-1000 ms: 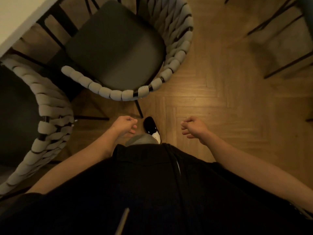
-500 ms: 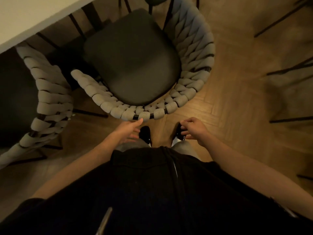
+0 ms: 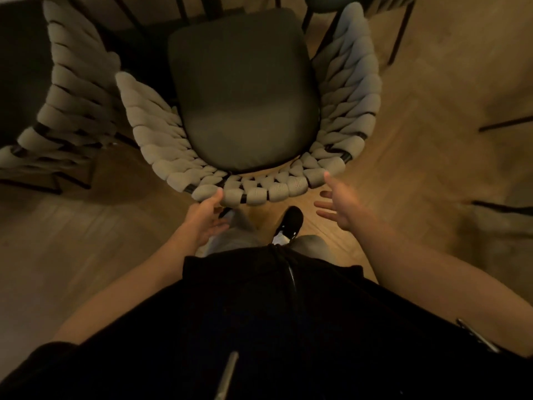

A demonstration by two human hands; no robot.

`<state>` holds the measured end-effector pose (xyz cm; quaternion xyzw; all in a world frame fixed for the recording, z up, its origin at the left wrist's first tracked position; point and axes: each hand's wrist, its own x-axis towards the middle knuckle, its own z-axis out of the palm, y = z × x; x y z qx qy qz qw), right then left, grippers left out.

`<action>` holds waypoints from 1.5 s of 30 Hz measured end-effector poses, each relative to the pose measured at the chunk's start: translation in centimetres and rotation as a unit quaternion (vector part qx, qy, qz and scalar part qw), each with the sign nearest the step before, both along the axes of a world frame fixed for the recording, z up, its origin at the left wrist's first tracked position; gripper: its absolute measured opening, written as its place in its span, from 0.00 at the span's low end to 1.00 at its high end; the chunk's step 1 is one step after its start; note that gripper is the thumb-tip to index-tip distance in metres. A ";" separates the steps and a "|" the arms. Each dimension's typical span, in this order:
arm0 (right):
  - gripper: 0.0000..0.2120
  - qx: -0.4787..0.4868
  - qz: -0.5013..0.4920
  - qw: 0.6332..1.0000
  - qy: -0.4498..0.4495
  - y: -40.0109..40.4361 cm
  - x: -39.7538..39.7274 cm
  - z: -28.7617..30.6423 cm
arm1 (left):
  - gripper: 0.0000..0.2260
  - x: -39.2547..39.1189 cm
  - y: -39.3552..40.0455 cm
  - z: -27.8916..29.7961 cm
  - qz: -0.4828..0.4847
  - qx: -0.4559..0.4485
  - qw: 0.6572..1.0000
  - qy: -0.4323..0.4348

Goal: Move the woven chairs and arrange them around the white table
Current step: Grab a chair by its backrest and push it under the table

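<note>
Both my left hand (image 3: 205,219) and right hand (image 3: 340,202), open, reach the woven chair (image 3: 245,111)'s stiff, probably light back rim just ahead.

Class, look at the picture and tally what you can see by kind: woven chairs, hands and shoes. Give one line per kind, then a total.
Woven chairs: 2, the middle chair and the left chair
Hands: 2, the left hand and the right hand, both open
Shoes: 1 clearly seen, the black shoe
Total: 5
</note>
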<state>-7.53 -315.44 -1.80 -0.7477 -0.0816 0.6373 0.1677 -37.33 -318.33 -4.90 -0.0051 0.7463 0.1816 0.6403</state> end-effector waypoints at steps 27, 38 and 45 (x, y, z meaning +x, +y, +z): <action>0.15 -0.025 -0.223 0.969 0.105 7.5 1.7 -4.0 | 0.21 5.5 2.0 -2.9 0.411 0.046 0.911 -0.008; 0.22 0.028 -0.282 0.953 0.106 7.1 0.0 -3.2 | 0.20 3.2 2.7 -1.3 0.447 0.092 0.890 0.000; 0.22 0.032 -0.267 0.960 0.083 11.2 -1.5 -3.9 | 0.21 1.9 6.4 -2.4 0.444 0.080 0.892 0.021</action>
